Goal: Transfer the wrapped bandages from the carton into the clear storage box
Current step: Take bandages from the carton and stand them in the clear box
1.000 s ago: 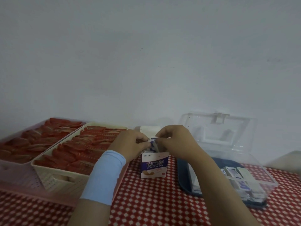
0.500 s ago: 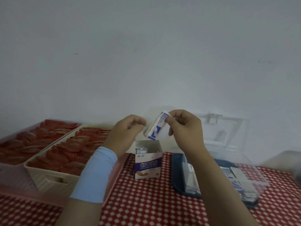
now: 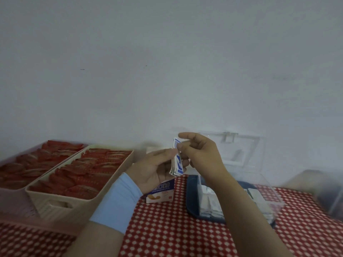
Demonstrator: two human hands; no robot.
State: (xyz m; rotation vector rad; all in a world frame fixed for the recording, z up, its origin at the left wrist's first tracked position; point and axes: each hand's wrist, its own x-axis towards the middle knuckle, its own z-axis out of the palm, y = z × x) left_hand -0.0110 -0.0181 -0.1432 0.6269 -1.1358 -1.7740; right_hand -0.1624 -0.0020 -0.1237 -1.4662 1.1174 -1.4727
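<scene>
My right hand (image 3: 200,154) pinches the top of the bandages (image 3: 177,161), a thin loose stack above the carton (image 3: 161,191). My left hand (image 3: 154,167), fingers straight, steadies it. They look light, slick and floppy. I'd squeeze the flat faces mid-stack so none fan out before the box (image 3: 269,190).

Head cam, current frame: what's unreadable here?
- Carton: head view, its opening is hidden behind the left hand; what is inside cannot be told.
- Bandages: head view, edge-on and too small to count.
- Clear box: head view, the right forearm covers part of its contents.
- Grey thing: head view, blurred and cut off by the right edge.
</scene>
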